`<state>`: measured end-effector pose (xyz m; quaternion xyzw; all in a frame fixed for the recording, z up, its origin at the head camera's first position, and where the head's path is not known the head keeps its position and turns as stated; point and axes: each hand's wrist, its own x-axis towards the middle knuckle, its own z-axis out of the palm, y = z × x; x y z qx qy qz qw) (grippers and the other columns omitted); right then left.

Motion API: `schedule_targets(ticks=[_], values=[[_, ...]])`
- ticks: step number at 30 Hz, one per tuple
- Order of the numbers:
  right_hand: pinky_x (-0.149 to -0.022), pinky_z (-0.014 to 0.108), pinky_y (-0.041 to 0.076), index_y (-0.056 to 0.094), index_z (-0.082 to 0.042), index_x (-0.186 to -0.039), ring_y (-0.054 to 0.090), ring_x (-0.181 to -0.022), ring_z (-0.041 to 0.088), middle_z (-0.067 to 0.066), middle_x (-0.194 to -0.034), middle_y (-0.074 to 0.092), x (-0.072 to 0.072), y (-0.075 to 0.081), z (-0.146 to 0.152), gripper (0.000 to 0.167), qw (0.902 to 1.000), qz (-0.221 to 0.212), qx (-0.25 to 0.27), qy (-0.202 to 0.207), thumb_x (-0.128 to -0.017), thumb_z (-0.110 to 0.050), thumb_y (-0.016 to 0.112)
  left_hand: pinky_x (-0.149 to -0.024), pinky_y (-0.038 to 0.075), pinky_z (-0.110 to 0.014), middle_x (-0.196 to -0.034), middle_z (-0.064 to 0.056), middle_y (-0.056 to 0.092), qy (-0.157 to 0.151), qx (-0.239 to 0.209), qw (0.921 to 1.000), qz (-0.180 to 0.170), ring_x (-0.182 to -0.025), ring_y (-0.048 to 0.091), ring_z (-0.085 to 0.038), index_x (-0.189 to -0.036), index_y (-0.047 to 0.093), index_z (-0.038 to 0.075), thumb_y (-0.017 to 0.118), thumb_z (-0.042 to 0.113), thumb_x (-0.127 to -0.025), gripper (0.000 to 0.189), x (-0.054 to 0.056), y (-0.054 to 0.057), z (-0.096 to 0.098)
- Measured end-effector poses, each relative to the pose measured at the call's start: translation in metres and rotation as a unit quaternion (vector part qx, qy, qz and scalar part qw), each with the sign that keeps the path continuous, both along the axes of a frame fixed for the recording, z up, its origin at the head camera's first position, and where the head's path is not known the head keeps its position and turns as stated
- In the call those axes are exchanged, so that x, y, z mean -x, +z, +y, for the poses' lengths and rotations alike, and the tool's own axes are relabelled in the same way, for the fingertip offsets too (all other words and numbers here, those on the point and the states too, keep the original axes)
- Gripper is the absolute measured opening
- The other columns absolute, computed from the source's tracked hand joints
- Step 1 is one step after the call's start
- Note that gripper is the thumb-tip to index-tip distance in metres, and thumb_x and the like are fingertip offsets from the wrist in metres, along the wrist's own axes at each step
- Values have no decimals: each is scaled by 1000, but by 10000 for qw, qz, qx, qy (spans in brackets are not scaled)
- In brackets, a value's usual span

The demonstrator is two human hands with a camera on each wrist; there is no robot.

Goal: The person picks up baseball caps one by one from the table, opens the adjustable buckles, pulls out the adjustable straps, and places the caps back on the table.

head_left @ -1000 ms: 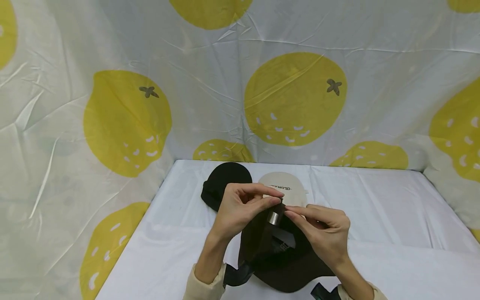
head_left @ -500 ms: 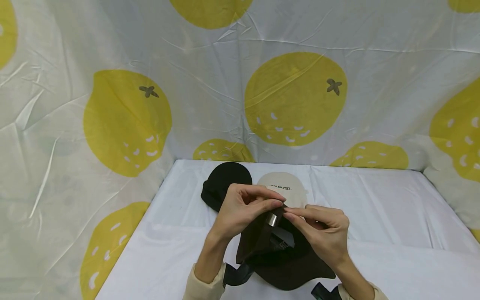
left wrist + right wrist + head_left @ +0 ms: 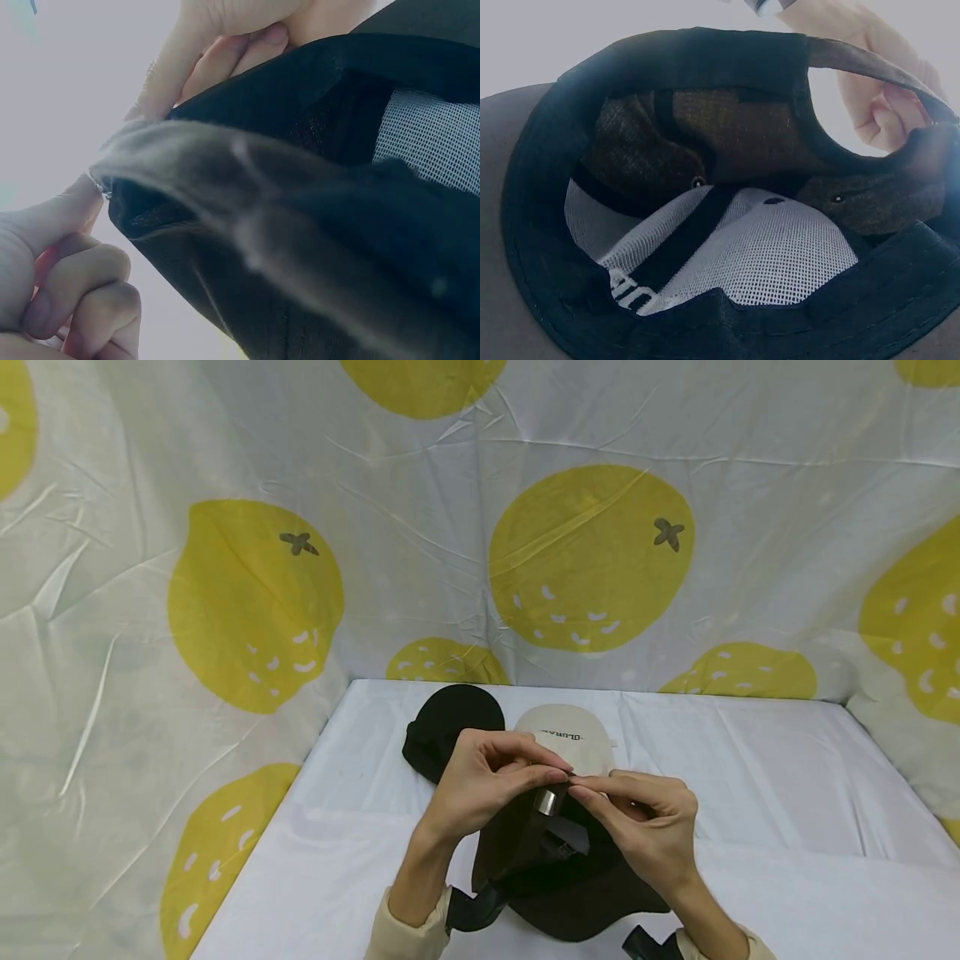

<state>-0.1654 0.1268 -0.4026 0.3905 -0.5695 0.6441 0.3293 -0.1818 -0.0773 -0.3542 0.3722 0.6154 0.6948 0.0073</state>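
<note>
A dark brown baseball cap (image 3: 588,906) is between both hands, brim toward the person, its inside facing up. My left hand (image 3: 476,781) pinches the cap's back strap between thumb and index finger, just above a shiny metal buckle (image 3: 546,802). Close beside it, my right hand (image 3: 652,814) pinches the strap's end area with thumb and index finger. The fingertips of both hands nearly meet. In the right wrist view, the strap (image 3: 870,64) arches over the back opening, and white mesh lining (image 3: 780,251) shows inside the crown. Fingers hide the strap's tip.
Behind the hands, a black knit beanie (image 3: 450,718) lies on the white-covered table (image 3: 750,777). To its right is a cream cap (image 3: 570,718) with dark lettering, partly hidden by the hands. A lemon-print cloth (image 3: 420,552) hangs at the back and left.
The left fingertips have dipped slightly toward the right ones, and the strap end between them shows less. The cap has shifted a little; the right hand has hardly moved.
</note>
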Motion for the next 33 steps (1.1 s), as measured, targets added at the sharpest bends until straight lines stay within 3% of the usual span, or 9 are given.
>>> schedule_targets(ticks=[4, 8, 15, 23, 25, 30, 33], values=[[-43, 14, 18, 81, 5, -92, 26, -47, 3, 2, -55, 55, 0, 0, 1, 16, 10000, -18, -5, -27, -79, 14, 80, -78, 60, -21, -94, -41, 68, -129, -65, 9999, -52, -82, 71, -6, -98, 72, -20, 74, -4, -91, 18, 0, 0, 1], [-43, 13, 18, 81, 5, -92, 25, -48, 2, -1, -52, 48, 0, 1, 1, 17, 10000, -1, -31, -82, -78, 16, 80, -79, 61, -23, -96, -40, 69, -86, 91, 9999, -109, -87, 74, -7, -101, 72, -19, 74, -4, -91, 19, 0, 2, 0], [-42, 15, 18, 81, 4, -91, 25, -47, 3, -1, -52, 47, -1, 1, 1, 13, 9999, -18, -39, -137, -80, 12, 81, -65, 49, -16, -91, -32, 73, 276, 398, 9988, 40, -72, 60, -4, -95, 76, -13, 76, -5, -89, 10, 1, 2, 0], [-43, 13, 18, 81, 4, -91, 25, -47, 2, -3, -52, 42, -1, 1, 3, 17, 9999, -63, -33, -149, -78, 16, 81, -62, 46, -16, -90, -33, 72, 227, 64, 9993, 291, -69, 58, -6, -94, 75, -15, 75, -8, -88, 9, 1, 0, 1], [-43, 12, 18, 81, 4, -91, 25, -47, 1, -4, -52, 41, 0, 1, 3, 20, 9998, -66, -29, -161, -76, 17, 80, -58, 42, -17, -88, -32, 72, 246, -45, 9987, 435, -64, 52, -5, -94, 75, -15, 75, -10, -87, 8, 2, 0, 1], [-43, 12, 20, 81, 6, -90, 28, -48, 2, 2, -59, 62, 1, 1, 4, 23, 9998, -142, 34, -163, -74, 22, 79, -49, 29, -25, -81, -28, 70, 306, -200, 9972, 645, -55, 31, -9, -93, 75, -15, 75, -12, -87, 8, 2, 0, 0], [-43, 13, 21, 80, 7, -90, 29, -48, 3, 3, -68, 72, 1, 0, 4, 24, 9997, -186, 100, -121, -73, 23, 78, -48, 26, -26, -79, -28, 70, 354, -219, 9970, 658, -53, 29, -10, -93, 75, -15, 75, -12, -87, 7, 2, 0, -1]])
